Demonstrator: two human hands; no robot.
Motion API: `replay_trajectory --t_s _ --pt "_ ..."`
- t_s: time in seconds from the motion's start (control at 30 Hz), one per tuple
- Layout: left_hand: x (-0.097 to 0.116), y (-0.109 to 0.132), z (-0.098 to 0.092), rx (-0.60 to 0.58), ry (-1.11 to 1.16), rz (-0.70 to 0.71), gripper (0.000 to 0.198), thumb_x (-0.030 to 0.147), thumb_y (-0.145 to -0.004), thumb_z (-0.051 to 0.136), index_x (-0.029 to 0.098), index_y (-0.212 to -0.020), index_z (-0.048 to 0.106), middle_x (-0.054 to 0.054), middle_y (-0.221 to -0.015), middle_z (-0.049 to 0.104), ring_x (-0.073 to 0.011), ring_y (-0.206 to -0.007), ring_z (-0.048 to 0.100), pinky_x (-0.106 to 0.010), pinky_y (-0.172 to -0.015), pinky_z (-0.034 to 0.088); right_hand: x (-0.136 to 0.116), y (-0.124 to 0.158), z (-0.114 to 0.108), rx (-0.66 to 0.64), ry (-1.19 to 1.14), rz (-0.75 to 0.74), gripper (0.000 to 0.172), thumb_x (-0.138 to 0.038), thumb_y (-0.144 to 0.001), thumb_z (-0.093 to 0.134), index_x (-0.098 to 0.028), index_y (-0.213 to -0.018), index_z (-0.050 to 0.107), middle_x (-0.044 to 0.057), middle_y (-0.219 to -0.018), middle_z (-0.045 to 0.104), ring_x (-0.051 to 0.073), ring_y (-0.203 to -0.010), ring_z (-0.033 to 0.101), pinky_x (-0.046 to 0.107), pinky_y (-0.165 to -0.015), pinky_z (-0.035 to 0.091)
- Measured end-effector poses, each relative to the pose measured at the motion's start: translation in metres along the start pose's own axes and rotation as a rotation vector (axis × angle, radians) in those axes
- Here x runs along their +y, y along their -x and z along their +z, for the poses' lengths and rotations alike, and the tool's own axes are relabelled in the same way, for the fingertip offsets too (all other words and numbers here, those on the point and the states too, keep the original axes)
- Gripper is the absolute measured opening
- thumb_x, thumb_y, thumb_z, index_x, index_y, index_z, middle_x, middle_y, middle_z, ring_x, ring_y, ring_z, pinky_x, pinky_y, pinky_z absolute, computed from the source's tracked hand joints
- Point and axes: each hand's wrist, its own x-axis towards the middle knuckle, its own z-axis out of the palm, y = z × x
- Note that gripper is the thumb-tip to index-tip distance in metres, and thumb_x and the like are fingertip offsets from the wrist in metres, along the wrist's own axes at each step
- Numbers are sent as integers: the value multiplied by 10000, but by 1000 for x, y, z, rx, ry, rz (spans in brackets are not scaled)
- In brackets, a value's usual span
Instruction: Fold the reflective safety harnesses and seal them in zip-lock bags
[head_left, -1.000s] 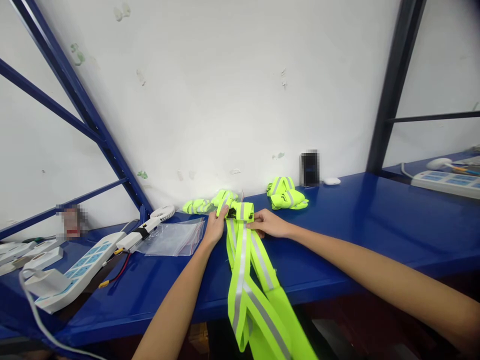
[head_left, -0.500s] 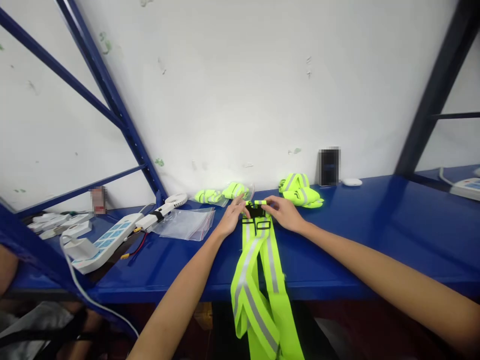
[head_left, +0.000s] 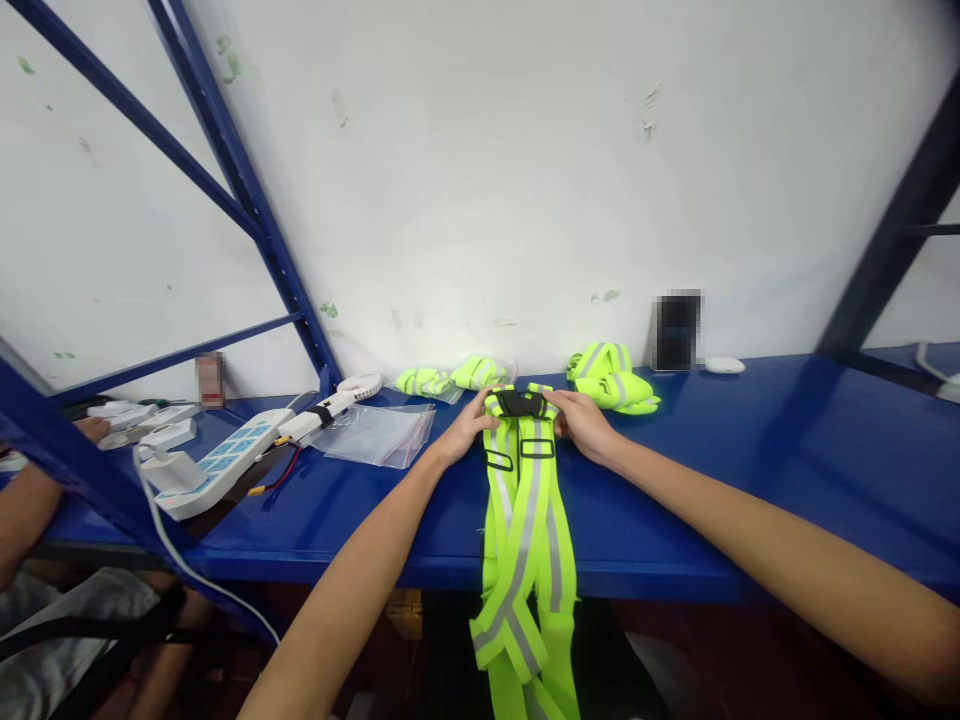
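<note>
A neon-yellow reflective strap vest (head_left: 519,520) with grey stripes lies over the table's front edge, its lower straps hanging down. At its top end is a black buckle (head_left: 520,403), with black strap sliders just below. My left hand (head_left: 466,430) is closed on the strap at the buckle's left side, thumb on top. On the other side, my right hand (head_left: 586,425) pinches the strap by the buckle, with some fingertips hidden. Behind my hands lie folded yellow vests (head_left: 478,372), and a looser yellow bundle (head_left: 616,382) sits to the right.
Clear zip bags (head_left: 382,435), a white handheld fan (head_left: 330,410) and a power strip (head_left: 225,465) lie left on the blue table (head_left: 720,470). A dark phone-like object (head_left: 676,332) and a white case (head_left: 724,366) stand by the wall. Another person's arm (head_left: 34,505) is far left.
The buckle now shows more fully between my hands, and the straps below hang straighter and closer together. The view has shifted slightly. Another person's hand has come onto the table at left.
</note>
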Motion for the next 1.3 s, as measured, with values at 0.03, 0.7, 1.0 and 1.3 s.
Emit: replay_trajectory --t_s 0.03,0.7,1.0,1.3 --pt "-1 -1 0 8 -16 -12 689 234 -647 686 193 -1306 487 -60 -1098 684 -231 -984 641 -326 -878 470 -1 0 1 7 -48 34 292 -454 -755 696 -179 -739 601 -33 -541 530 87 -398 436 228 -393 341" --pt "0 2 7 152 -11 -128 491 439 -646 815 118 -990 677 -61 -848 721 -191 -732 673 -314 -747 513 -12 10 9 -202 -51 -25 415 -244 -590 855 -172 -967 696 44 -948 752 221 -845 700 354 -813 542" --pt "4 3 8 135 73 -161 546 427 -618 836 115 -1035 671 -69 -827 729 -217 -732 691 -335 -732 528 -15 10 8 -195 0 -64 436 -269 -591 846 -178 -995 712 33 -949 753 218 -829 699 359 -830 534" --pt "3 7 7 36 180 -183 614 406 -577 864 111 -1075 660 -141 -965 731 -276 -829 709 -400 -808 544 -16 9 8 -181 225 -262 318 -264 -627 782 -151 -906 680 37 -918 736 222 -867 662 335 -802 507"
